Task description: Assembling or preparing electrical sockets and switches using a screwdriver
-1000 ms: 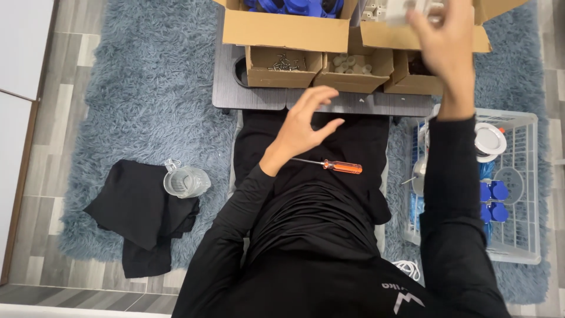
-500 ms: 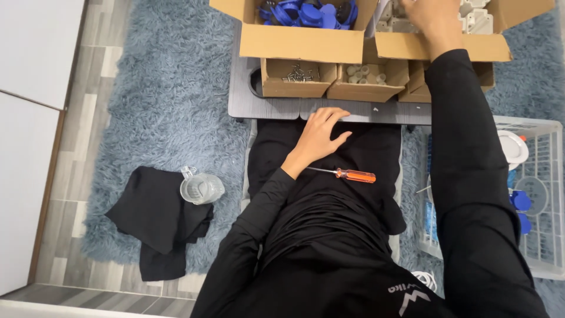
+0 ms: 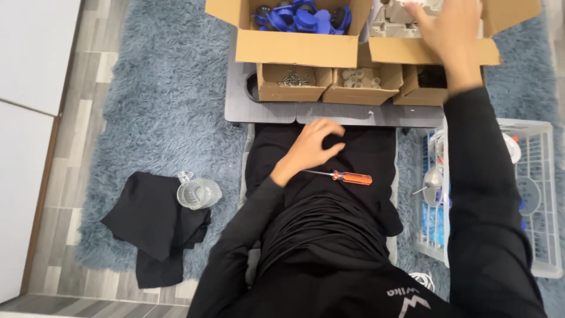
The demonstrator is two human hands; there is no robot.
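Note:
My left hand (image 3: 312,144) rests on my black-clothed lap with fingers curled loosely, holding nothing. Just to its right lies a screwdriver (image 3: 347,176) with an orange handle. My right hand (image 3: 450,29) reaches far forward into a cardboard box of pale grey plastic parts (image 3: 400,15); its fingers are spread over the parts and I cannot tell if they grip one. Next to that box stands another cardboard box with blue plastic parts (image 3: 300,17).
Three small open cartons (image 3: 353,82) with screws and small pieces sit on a dark grey low table (image 3: 265,109). A white wire basket (image 3: 538,194) stands at right. A clear jar (image 3: 197,193) and black cloth (image 3: 153,227) lie on the blue shaggy rug at left.
My left hand has sunk from raised and spread down onto my lap. My right hand has stayed reaching into the box of grey parts while the view shifted.

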